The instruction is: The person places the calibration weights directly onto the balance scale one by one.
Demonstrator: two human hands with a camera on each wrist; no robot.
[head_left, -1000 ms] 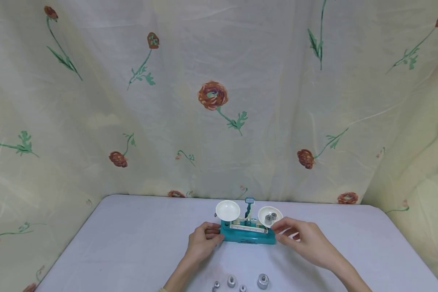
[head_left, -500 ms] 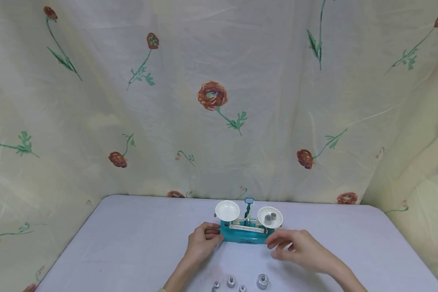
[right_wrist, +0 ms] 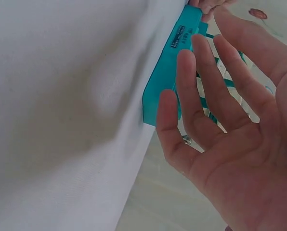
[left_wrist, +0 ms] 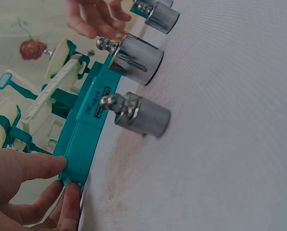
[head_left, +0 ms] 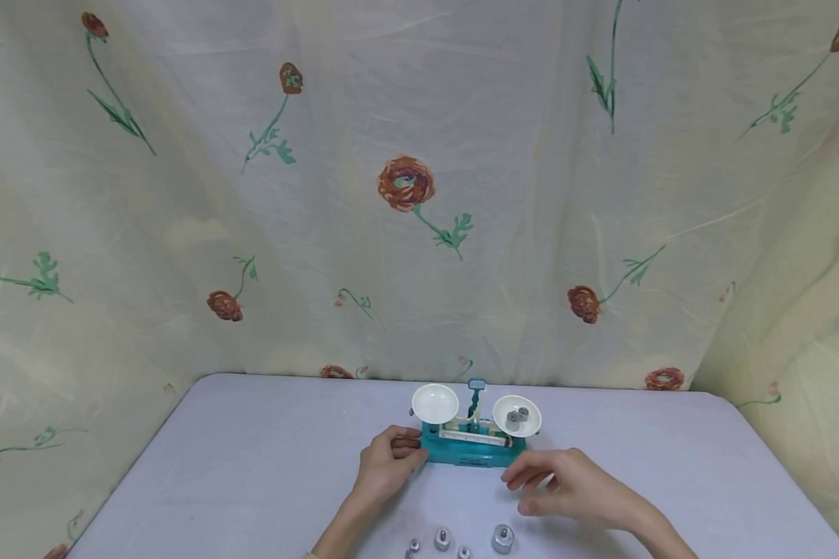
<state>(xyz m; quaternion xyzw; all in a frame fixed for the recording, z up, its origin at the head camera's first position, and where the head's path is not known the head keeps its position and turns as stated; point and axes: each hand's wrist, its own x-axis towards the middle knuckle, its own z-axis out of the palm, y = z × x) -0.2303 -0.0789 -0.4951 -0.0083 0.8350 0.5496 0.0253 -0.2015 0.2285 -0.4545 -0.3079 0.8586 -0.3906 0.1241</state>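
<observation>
The teal-based balance scale on the counter is pinched at its left end by the left hand; the right hand is held near its right end, fingers loosely parted. Seemingly two metal weights are held in the right pan.

This person's bare left hand grips with thumb and fingertips; the bare right hand hovers, its fingers spread, slightly bent

Head view facing forward and down, farther off, wrist views close and tilted, all sharing the teal balance
</observation>
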